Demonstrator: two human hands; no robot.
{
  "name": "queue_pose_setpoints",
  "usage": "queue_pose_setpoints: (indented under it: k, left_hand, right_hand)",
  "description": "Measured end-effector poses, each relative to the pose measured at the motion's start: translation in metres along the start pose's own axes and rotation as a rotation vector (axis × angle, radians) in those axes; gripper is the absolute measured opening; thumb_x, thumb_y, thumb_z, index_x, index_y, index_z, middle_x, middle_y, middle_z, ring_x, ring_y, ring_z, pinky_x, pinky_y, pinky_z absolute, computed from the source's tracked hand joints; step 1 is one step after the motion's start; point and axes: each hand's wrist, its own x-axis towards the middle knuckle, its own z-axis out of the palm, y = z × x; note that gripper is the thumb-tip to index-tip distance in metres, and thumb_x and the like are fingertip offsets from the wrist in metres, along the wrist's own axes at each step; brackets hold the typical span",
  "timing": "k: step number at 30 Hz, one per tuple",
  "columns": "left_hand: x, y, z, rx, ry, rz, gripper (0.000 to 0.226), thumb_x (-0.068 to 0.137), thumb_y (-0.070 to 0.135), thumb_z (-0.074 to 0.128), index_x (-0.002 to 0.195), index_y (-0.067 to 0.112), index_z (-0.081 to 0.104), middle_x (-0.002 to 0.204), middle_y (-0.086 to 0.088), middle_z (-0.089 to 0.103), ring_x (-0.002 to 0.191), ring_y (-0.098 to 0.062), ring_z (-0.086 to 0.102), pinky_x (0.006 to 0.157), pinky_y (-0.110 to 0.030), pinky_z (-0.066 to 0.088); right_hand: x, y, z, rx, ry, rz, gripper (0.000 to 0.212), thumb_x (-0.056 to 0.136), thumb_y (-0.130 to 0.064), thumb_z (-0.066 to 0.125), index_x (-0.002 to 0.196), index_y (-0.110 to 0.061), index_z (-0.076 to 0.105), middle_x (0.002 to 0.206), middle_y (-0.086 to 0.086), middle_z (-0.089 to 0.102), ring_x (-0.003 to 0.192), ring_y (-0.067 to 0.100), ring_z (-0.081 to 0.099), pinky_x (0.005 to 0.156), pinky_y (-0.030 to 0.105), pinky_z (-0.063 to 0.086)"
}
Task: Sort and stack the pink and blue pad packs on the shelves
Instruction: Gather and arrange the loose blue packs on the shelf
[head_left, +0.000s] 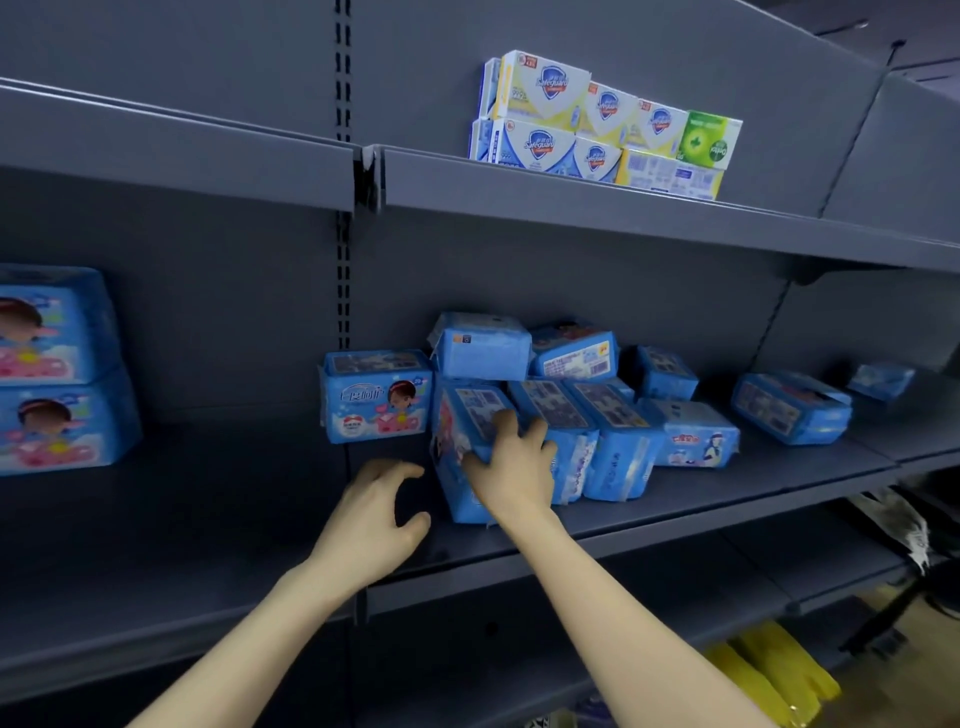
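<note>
while the right hand (514, 467) gripped a leaning blue pad pack (467, 410), left hand (371, 514) hung open; stacked pair (57, 369) done, heap (597, 400) unsorted.

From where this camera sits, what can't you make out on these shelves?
All in the head view:
- Left stack of packs: cut off by the left edge.
- Tilted pack: front print partly covered by the right hand gripping it.
- Far-right pack: dim and blurred, print unclear.
- Yellow items below: cut by the shelf and frame; unidentifiable.
- Rear of the pile: hidden behind front packs.
</note>
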Motion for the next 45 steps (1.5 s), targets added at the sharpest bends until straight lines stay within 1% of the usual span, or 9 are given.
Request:
queue_pose_setpoints:
  k: [6, 13, 18, 24, 28, 35, 38, 41, 45]
  left_hand:
    - [0.005, 0.001, 0.001, -0.274, -0.047, -0.195, 0.059, 0.085, 0.023, 0.064, 0.137, 0.018, 0.038, 0.14, -0.007, 0.042, 0.128, -0.02, 0.042, 0.098, -0.026, 0.035]
    - [0.003, -0.002, 0.003, -0.535, -0.042, -0.342, 0.057, 0.089, 0.027, 0.061, 0.139, 0.018, 0.035, 0.137, -0.01, 0.045, 0.126, -0.022, 0.044, 0.101, -0.036, 0.039]
    - [0.0, -0.01, 0.003, -0.636, -0.003, -0.408, 0.073, 0.085, 0.035, 0.062, 0.145, 0.021, 0.023, 0.134, -0.011, 0.048, 0.124, -0.023, 0.046, 0.103, -0.046, 0.04]
    - [-0.003, -0.014, -0.003, -0.674, 0.03, -0.414, 0.071, 0.085, 0.032, 0.063, 0.144, 0.024, 0.025, 0.133, -0.007, 0.049, 0.122, -0.02, 0.047, 0.094, -0.039, 0.044]
    - [-0.004, -0.01, -0.004, -0.731, 0.035, -0.399, 0.065, 0.086, 0.031, 0.062, 0.141, 0.023, 0.029, 0.129, -0.005, 0.052, 0.117, -0.019, 0.05, 0.085, -0.037, 0.045]
    - [-0.002, -0.004, -0.012, -0.933, 0.031, -0.4, 0.06, 0.087, 0.03, 0.059, 0.14, 0.021, 0.032, 0.114, 0.001, 0.055, 0.108, -0.021, 0.055, 0.086, -0.037, 0.046]
    - [0.0, -0.002, -0.013, -0.926, 0.055, -0.375, 0.054, 0.087, 0.028, 0.061, 0.134, 0.025, 0.035, 0.106, 0.008, 0.055, 0.107, -0.019, 0.055, 0.087, -0.037, 0.046]
    - [-0.002, -0.008, -0.01, -0.859, 0.065, -0.38, 0.071, 0.084, 0.027, 0.066, 0.143, 0.024, 0.026, 0.128, -0.002, 0.051, 0.119, -0.02, 0.049, 0.09, -0.037, 0.044]
    - [-0.009, -0.014, -0.003, -0.346, 0.025, -0.216, 0.114, 0.066, 0.024, 0.081, 0.147, 0.036, 0.001, 0.153, -0.005, 0.01, 0.139, -0.021, 0.017, 0.107, -0.033, 0.029]
  right_hand:
    - [0.002, 0.007, -0.006, 0.42, -0.104, 0.063, 0.056, 0.08, -0.033, 0.063, 0.128, -0.02, 0.038, 0.121, 0.006, 0.031, 0.115, 0.034, 0.04, 0.096, 0.042, 0.04]
    - [-0.006, 0.021, 0.001, 0.769, -0.126, 0.017, 0.052, 0.074, -0.02, 0.071, 0.118, -0.026, 0.044, 0.12, 0.005, 0.042, 0.105, 0.016, 0.05, 0.091, 0.037, 0.048]
    - [-0.01, 0.025, 0.01, 0.896, -0.099, -0.02, 0.055, 0.06, -0.03, 0.068, 0.109, -0.036, 0.044, 0.121, 0.005, 0.051, 0.107, 0.015, 0.055, 0.091, 0.04, 0.051]
    - [-0.014, 0.026, 0.01, 0.662, 0.012, -0.326, 0.066, 0.065, -0.027, 0.069, 0.116, -0.046, 0.032, 0.124, -0.007, 0.042, 0.119, 0.009, 0.041, 0.1, 0.025, 0.038]
    - [-0.02, 0.018, 0.019, 0.54, 0.132, -0.521, 0.069, 0.066, -0.028, 0.068, 0.126, -0.034, 0.035, 0.125, -0.009, 0.037, 0.118, 0.004, 0.034, 0.1, 0.007, 0.025]
    - [-0.02, 0.008, 0.026, 0.411, 0.277, -0.593, 0.064, 0.069, -0.036, 0.059, 0.127, -0.024, 0.034, 0.129, 0.011, 0.046, 0.114, 0.018, 0.039, 0.087, 0.016, 0.035]
    - [-0.016, 0.005, 0.026, 0.456, 0.282, -0.568, 0.067, 0.068, -0.03, 0.07, 0.126, -0.025, 0.036, 0.128, 0.01, 0.046, 0.114, 0.016, 0.038, 0.09, 0.009, 0.03]
    - [-0.015, 0.003, 0.023, 0.549, 0.267, -0.484, 0.07, 0.064, -0.024, 0.075, 0.125, -0.024, 0.041, 0.122, -0.001, 0.045, 0.111, 0.009, 0.037, 0.094, 0.004, 0.026]
    - [-0.019, -0.012, 0.01, 0.824, 0.155, -0.195, 0.058, 0.063, -0.015, 0.078, 0.108, -0.033, 0.047, 0.115, -0.004, 0.049, 0.11, 0.009, 0.043, 0.094, 0.018, 0.037]
